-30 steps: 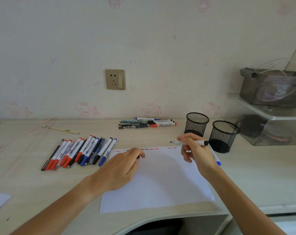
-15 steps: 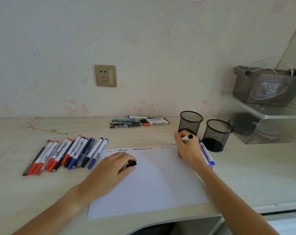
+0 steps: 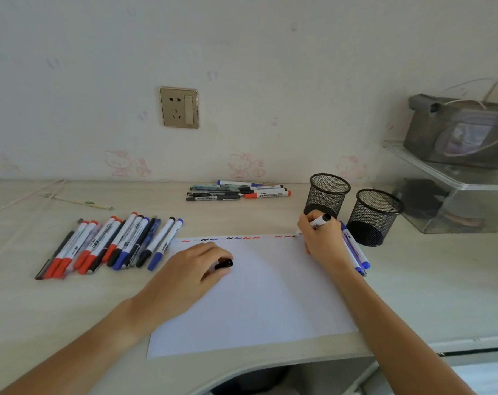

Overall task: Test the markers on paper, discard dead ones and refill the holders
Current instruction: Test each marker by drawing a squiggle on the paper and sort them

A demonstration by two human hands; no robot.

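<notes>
Head view shows the right hand (image 3: 320, 238) pinching a black marker (image 3: 313, 224), tip on the paper's (image 3: 270, 295) upper right edge, left hand (image 3: 190, 269) gripping its cap (image 3: 224, 264); it could slip onto the worktop (image 3: 71, 309).

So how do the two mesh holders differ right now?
The left mesh holder stands farther back, nearer the wall; the right mesh holder stands nearer the desk's front edge. The right hand, writing with a black marker, overlaps the left holder's base, while the right holder shows whole. Both are black, upright, round, and look empty.
</notes>
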